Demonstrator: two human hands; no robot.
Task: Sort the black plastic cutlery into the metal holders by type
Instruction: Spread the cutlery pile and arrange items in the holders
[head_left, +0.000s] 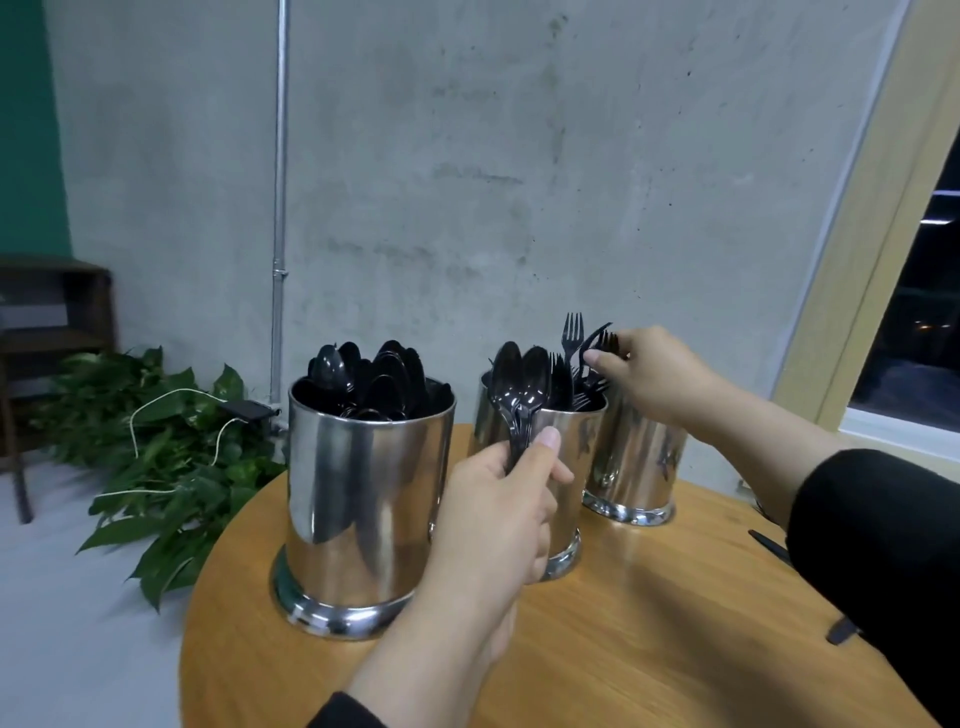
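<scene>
Three shiny metal holders stand on a round wooden table (623, 649). The left holder (363, 499) is full of black spoons. The middle holder (576, 452) contains forks, several sticking up. The right holder (636, 462) stands behind it, its contents hidden by my arm. My left hand (498, 509) grips a bunch of black spoons (519, 384) by their handles, bowls up, in front of the middle holder. My right hand (654, 374) pinches a black fork (602, 340) above the middle and right holders.
Loose black cutlery pieces (769, 543) lie on the table's right side, partly hidden by my right sleeve. A leafy plant (156, 457) with a white cable lies on the floor at left. A concrete wall and metal pipe (280, 208) stand behind.
</scene>
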